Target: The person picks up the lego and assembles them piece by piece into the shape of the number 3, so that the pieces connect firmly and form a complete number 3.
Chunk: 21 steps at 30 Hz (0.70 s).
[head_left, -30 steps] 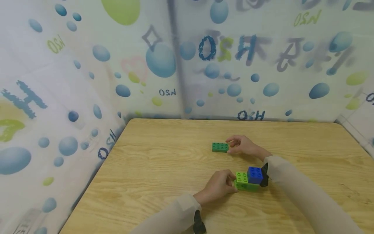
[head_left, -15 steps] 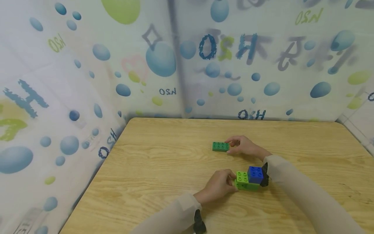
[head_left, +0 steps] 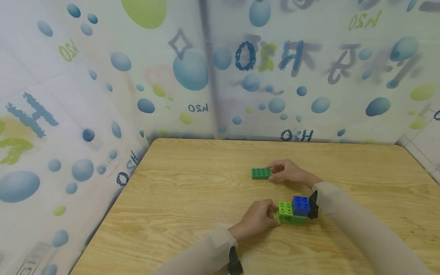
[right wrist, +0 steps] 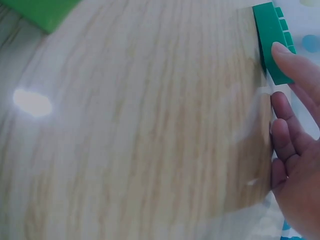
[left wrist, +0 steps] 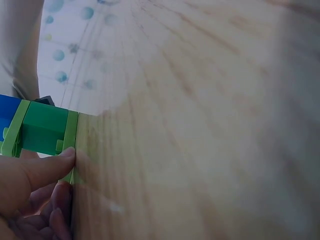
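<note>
Pinching the near end of the dark green flat plastic brick (head_left: 261, 173), the right hand (head_left: 288, 171) sits just right of centre in the head view, thumb and forefinger curled against the brick's right end; in the right wrist view a fingertip (right wrist: 285, 55) lies on the brick (right wrist: 273, 42) at the upper right of the frame. Lower in the head view, the left hand (head_left: 257, 218) grips the left end of the lime green plastic base brick (head_left: 288, 218), which lies on the light wooden table (head_left: 192, 198). On that base sit a small lime green brick (head_left: 285, 207) and a blue square brick (head_left: 300, 205), side by side and touching. Both bricks' groups lie near each other but apart.
</note>
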Tool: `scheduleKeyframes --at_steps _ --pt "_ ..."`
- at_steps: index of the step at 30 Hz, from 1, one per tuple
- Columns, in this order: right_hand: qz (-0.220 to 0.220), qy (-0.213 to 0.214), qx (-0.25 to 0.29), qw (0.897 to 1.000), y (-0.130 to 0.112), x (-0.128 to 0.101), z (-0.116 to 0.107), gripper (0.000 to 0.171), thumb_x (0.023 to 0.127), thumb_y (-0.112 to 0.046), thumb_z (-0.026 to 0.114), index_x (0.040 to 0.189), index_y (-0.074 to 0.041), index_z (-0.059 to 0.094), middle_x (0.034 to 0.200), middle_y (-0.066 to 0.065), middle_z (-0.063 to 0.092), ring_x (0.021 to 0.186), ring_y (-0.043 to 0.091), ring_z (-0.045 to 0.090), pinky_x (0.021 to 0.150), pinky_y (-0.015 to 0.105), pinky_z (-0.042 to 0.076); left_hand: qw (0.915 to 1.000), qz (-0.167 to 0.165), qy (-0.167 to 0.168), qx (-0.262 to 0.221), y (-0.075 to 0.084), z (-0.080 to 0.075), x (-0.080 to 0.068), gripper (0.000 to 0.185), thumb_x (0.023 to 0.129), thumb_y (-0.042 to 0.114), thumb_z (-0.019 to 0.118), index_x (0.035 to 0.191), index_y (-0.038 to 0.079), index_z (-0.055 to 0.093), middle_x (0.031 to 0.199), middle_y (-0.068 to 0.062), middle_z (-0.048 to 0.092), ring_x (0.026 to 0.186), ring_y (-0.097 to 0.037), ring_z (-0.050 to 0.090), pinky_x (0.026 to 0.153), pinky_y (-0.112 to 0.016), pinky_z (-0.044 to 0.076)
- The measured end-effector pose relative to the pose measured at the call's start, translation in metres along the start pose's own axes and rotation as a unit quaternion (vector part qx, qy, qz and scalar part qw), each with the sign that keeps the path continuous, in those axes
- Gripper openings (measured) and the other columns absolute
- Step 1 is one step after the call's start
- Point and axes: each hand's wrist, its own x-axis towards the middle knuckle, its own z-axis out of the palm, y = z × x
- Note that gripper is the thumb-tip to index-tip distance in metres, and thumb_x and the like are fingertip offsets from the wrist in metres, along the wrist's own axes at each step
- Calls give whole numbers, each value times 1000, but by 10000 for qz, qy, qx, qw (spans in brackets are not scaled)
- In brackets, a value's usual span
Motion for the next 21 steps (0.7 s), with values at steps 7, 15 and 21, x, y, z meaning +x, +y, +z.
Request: scheduleKeyframes --at_steps 7,15,21 --pt "3 -74 -31 10000 -8 -8 -5 46 82 -18 70 122 0 56 109 17 58 100 31 55 83 46 44 10000 -14 42 -18 0 1 -1 30 73 9 77 98 2 63 66 7 53 56 0 45 52 -15 39" --pt "-12 -12 -21 10000 -4 -16 -10 46 81 -19 71 121 0 57 101 11 61 93 24 57 79 39 46 9999 -89 -4 -90 -2 2 -1 31 74 9 77 101 3 63 68 8 52 58 -1 45 53 -16 39" --pt "-1 96 -46 9999 -7 -27 -15 45 82 -21 70 121 -2 58 100 10 61 95 25 57 80 42 46 9999 -51 -20 -130 -2 2 1 31 74 8 76 101 2 62 68 7 53 58 -1 45 53 -16 39"
